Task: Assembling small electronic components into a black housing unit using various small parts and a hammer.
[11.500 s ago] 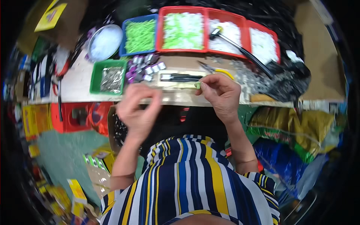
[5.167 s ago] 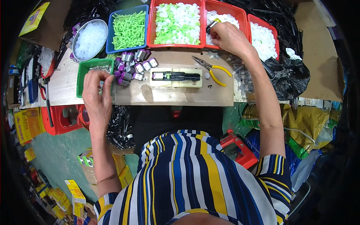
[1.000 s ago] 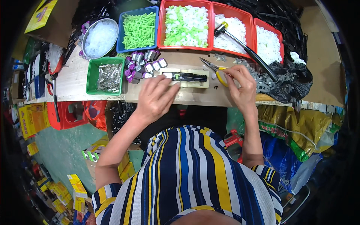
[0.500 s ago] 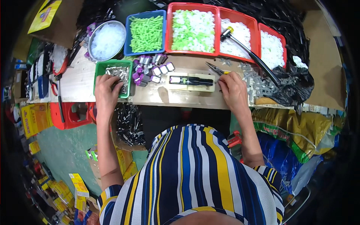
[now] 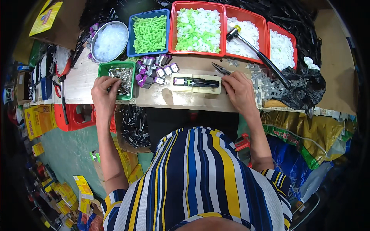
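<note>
Silvery metal pieces (image 5: 122, 76) fill the small green tray (image 5: 103, 68) at the left end of our wooden bench (image 5: 181, 101), and our left hand (image 5: 103, 90) dips its fingers over the tray's near rim into them; whether a piece is already pinched between the fingertips we cannot tell. Just right of the tray sit purple-and-silver parts (image 5: 156, 71), and beyond them the cream block (image 5: 197, 83) carrying a black strip. Our right hand (image 5: 239, 90) rests loosely curled at the block's right end, holding nothing we can make out, with pliers (image 5: 220, 69) just behind it. Along the back stand a blue bin of green pieces (image 5: 149, 34), red bins of pale pieces (image 5: 198, 29), a long hammer (image 5: 257, 54) and a steel bowl (image 5: 110, 41). To pick well, we judge it best to lift a single piece with fingertips rather than scoop, while the right hand steadies the block so it sits square.
</note>
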A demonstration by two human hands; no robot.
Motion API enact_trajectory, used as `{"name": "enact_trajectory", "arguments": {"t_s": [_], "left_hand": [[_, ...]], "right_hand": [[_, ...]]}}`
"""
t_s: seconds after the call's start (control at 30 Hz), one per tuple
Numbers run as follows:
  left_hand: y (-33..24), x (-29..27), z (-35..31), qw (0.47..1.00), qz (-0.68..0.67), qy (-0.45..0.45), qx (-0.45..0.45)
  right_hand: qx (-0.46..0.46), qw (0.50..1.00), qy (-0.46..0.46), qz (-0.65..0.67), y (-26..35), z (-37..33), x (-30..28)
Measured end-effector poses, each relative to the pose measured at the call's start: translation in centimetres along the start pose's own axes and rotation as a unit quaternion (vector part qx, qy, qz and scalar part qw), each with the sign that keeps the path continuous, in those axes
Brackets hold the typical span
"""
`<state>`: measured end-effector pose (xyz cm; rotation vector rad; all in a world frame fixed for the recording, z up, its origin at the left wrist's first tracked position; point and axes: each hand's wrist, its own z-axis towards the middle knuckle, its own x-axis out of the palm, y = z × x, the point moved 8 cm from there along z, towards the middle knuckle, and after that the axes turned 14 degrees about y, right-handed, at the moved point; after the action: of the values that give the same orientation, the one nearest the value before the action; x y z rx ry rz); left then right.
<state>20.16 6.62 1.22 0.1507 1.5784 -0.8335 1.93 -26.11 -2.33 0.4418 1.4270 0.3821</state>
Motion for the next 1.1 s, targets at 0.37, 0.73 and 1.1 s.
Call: {"name": "enact_trajectory", "arguments": {"t_s": [0.37,0.73,1.1], "left_hand": [[-9.4,1.1,-1.7,0.971,-0.159,-0.139,0.115],[-16.5,3.8,-3.6,0.936,-0.162,-0.187,0.250],[-17.1,4.0,-3.9,0.939,-0.097,-0.182,0.275]], "right_hand": [[0.092,0.928,-0.024,0.359,0.4,0.1,-0.6],[0.055,0.874,-0.017,0.483,5.6,1.5,3.0],[0.065,0.876,-0.021,0.478,5.5,1.4,2.9]]}}
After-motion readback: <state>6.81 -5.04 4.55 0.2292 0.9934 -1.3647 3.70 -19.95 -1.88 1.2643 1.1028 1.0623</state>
